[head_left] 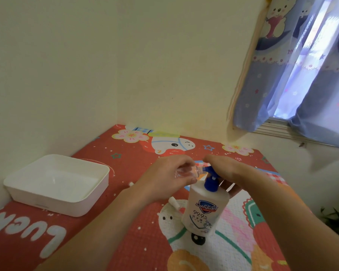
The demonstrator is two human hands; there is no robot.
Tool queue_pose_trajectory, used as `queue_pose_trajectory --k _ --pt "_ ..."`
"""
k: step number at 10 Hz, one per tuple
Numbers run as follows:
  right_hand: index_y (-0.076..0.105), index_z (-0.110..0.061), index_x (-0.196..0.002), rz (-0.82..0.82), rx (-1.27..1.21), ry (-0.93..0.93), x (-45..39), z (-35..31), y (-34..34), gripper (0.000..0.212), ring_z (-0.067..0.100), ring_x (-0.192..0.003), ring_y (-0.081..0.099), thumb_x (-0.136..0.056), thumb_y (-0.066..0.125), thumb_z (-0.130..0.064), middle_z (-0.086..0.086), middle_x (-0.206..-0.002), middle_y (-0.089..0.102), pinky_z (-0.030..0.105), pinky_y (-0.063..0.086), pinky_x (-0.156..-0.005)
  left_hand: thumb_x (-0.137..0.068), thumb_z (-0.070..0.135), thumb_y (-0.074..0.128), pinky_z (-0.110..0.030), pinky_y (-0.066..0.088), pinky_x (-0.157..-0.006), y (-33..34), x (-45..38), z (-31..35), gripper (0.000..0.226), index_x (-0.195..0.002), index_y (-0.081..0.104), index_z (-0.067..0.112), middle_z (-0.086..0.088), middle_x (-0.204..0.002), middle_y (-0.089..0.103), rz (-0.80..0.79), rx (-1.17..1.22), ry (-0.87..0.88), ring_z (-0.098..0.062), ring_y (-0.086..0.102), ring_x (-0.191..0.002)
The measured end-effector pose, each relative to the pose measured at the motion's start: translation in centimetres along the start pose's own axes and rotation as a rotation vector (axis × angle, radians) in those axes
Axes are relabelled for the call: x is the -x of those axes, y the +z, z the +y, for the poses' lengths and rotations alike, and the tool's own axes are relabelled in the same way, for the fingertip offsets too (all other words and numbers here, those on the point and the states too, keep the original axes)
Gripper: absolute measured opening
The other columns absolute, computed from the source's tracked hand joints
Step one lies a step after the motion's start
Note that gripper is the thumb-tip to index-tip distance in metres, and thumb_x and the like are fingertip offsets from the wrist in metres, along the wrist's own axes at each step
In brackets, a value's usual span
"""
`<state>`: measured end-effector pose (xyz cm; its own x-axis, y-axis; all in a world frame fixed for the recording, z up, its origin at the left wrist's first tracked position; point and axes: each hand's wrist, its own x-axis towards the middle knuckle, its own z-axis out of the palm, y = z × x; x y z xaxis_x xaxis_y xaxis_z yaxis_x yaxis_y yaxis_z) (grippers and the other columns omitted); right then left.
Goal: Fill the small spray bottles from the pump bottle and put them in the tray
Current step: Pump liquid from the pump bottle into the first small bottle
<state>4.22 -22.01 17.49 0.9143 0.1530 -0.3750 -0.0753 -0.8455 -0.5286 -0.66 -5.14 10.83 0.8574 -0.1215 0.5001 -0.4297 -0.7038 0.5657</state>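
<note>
A clear pump bottle (pixel 205 208) with a blue pump head and a Safeguard label stands upright on the red patterned table. My left hand (pixel 168 177) grips a small clear spray bottle (pixel 53 172) lying sideways, its open neck against the blue nozzle. My right hand (pixel 225 169) rests palm-down on top of the pump head, fingers curled over it. A white spray cap (pixel 173 202) lies on the table just left of the pump bottle. The white tray (pixel 55 184) sits at the left with nothing visible inside.
A small white piece (pixel 131 184) lies on the table between the tray and my left hand. Walls close off the table's left and far sides. A window with a blue curtain (pixel 301 65) is at the upper right.
</note>
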Motion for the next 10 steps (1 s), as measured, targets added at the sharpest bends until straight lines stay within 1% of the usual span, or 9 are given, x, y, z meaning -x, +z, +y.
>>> queue_pose_trajectory --k 1,2,3,4,5,6,8,9,10 --pt "0.061 -0.011 -0.100 -0.046 -0.001 0.022 -0.5 0.1 -0.7 0.056 0.033 -0.089 0.071 -0.092 0.028 -0.055 0.014 -0.101 0.068 0.041 0.057 -0.076 -0.083 0.035 0.072 -0.030 0.050 -0.083 -0.4 -0.2 0.2 0.026 -0.107 0.063 0.028 0.016 -0.101 0.065 -0.005 -0.032 0.023 -0.002 0.059 -0.093" --pt "0.060 -0.009 -0.106 -0.021 0.037 0.020 -0.5 0.1 -0.5 0.054 0.033 -0.089 0.069 -0.093 0.031 -0.052 0.015 -0.102 0.067 0.038 0.056 -0.074 -0.083 0.034 0.072 -0.027 0.050 -0.083 -0.4 -0.3 0.2 0.025 -0.106 0.064 0.028 0.016 -0.100 0.065 0.001 -0.016 0.023 0.000 0.059 -0.093" --pt "0.057 -0.005 -0.106 -0.003 0.015 0.020 -0.9 0.3 -0.2 0.044 0.032 -0.080 0.064 -0.094 0.039 -0.043 0.017 -0.105 0.065 0.035 0.051 -0.070 -0.083 0.035 0.072 -0.027 0.050 -0.083 -0.1 -0.2 0.1 0.025 -0.105 0.063 0.029 0.016 -0.100 0.065 0.008 -0.010 0.016 0.000 0.059 -0.093" --pt "0.055 -0.005 -0.101 0.008 0.000 0.018 -0.6 0.1 0.1 0.034 0.032 -0.079 0.061 -0.096 0.040 -0.035 0.020 -0.106 0.065 0.036 0.049 -0.072 -0.082 0.034 0.073 -0.028 0.050 -0.082 0.0 -0.3 0.1 0.025 -0.105 0.063 0.029 0.017 -0.099 0.065 0.019 -0.004 0.013 0.001 0.059 -0.091" --pt "0.049 -0.005 -0.095 0.075 -0.009 -0.003 -0.6 -0.2 0.7 0.017 0.029 -0.081 0.053 -0.100 0.037 -0.016 0.021 -0.098 0.058 0.038 0.048 -0.075 -0.082 0.034 0.072 -0.031 0.051 -0.083 0.1 -0.2 0.0 0.026 -0.106 0.064 0.027 0.016 -0.100 0.066 0.004 -0.031 0.011 -0.002 0.060 -0.093" --pt "0.045 -0.009 -0.096 0.167 0.211 -0.151 -1.6 0.1 1.1 0.011 0.025 -0.085 0.049 -0.101 0.035 -0.007 0.013 -0.097 0.051 0.039 0.050 -0.085 -0.082 0.034 0.073 -0.035 0.051 -0.084 0.2 0.0 -0.2 0.027 -0.106 0.064 0.026 0.015 -0.100 0.066 -0.005 -0.033 0.007 -0.005 0.061 -0.093" --pt "0.043 -0.007 -0.096 0.091 0.471 -0.221 -1.2 -0.2 0.7 0.009 0.024 -0.085 0.044 -0.101 0.035 -0.008 0.012 -0.098 0.049 0.041 0.047 -0.097 -0.081 0.035 0.074 -0.036 0.052 -0.084 0.6 0.1 -0.3 0.030 -0.108 0.065 0.026 0.015 -0.100 0.067 0.008 -0.020 -0.003 -0.005 0.062 -0.093" --pt "0.044 -0.009 -0.099 0.099 0.374 -0.186 -1.0 -0.3 0.9 0.010 0.027 -0.091 0.053 -0.101 0.034 -0.009 0.016 -0.107 0.057 0.042 0.048 -0.095 -0.082 0.035 0.073 -0.034 0.052 -0.084 0.6 0.3 -0.2 0.030 -0.109 0.065 0.026 0.014 -0.101 0.067 0.004 -0.017 -0.009 -0.004 0.062 -0.093" --pt "0.055 -0.001 -0.110 0.068 0.226 -0.117 -0.9 0.1 0.5 0.029 0.036 -0.102 0.064 -0.100 0.034 -0.019 0.021 -0.118 0.062 0.041 0.053 -0.083 -0.083 0.035 0.072 -0.024 0.049 -0.083 0.3 0.3 0.0 0.030 -0.110 0.065 0.026 0.015 -0.102 0.067 0.001 -0.023 -0.008 -0.001 0.060 -0.093"
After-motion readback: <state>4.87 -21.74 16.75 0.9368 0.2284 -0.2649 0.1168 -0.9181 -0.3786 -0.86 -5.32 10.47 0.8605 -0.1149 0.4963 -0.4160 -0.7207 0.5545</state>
